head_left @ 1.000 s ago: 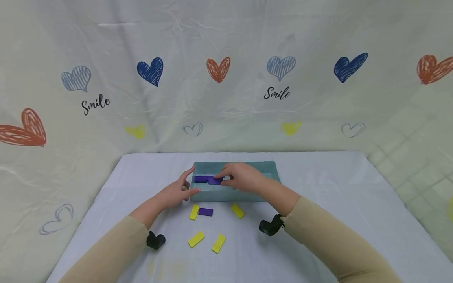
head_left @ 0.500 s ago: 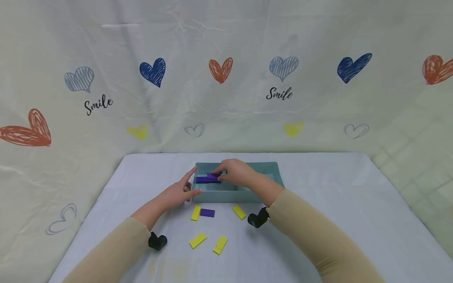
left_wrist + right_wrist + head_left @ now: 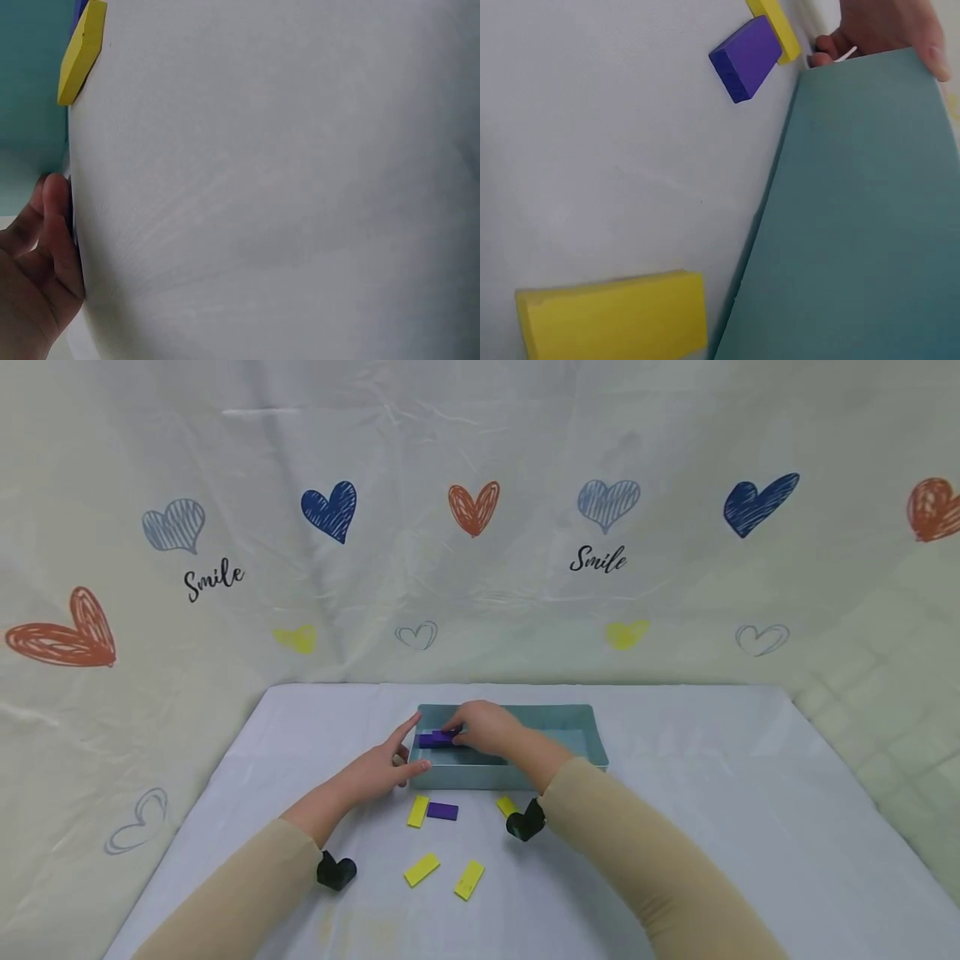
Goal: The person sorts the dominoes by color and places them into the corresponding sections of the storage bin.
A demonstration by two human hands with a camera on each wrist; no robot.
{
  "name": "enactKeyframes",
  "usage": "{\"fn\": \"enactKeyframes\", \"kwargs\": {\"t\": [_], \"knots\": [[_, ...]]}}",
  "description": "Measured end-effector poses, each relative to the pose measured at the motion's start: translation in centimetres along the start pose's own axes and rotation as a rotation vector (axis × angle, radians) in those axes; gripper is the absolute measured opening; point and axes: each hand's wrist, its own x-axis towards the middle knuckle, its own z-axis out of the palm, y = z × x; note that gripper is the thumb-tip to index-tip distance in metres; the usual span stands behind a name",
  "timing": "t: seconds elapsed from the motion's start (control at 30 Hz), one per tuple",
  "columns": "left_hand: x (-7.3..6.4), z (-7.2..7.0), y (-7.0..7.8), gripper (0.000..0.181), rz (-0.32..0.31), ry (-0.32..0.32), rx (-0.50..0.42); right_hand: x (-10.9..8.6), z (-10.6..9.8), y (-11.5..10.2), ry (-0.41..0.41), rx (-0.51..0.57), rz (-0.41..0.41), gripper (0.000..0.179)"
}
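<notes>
A teal box (image 3: 517,778) stands on the table, with purple blocks (image 3: 426,741) lying in its left part. My right hand (image 3: 487,727) reaches inside and pinches a purple block (image 3: 442,736) against those blocks; its fingertips partly hide it. At the box's left end my left hand (image 3: 375,771) holds the box, index finger at the far corner and thumb on the near rim. The other fingers curl low against the outside. In the right wrist view the thumb of the left hand (image 3: 889,26) sits on the box's corner.
Before the box lie a loose purple block (image 3: 442,811) and a yellow block (image 3: 418,811) beside it. Nearer me are two more yellow blocks (image 3: 422,869). Another yellow block (image 3: 506,805) is partly covered by the right wrist camera (image 3: 527,820). A heart-printed sheet (image 3: 480,593) hangs behind the table.
My right hand has moved left within the box, bringing the pinched purple block over and down against the others. The left hand has stayed at the box's end. The head view has shifted slightly.
</notes>
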Motion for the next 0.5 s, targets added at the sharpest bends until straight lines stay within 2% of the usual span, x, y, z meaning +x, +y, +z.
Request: {"fn": "enactKeyframes", "kwargs": {"t": [0.5], "knots": [[-0.1,0.0,0.1,0.090,0.007,0.003,-0.010,1.7,1.0,-1.3,-0.005,-0.055,-0.002,0.032]]}}
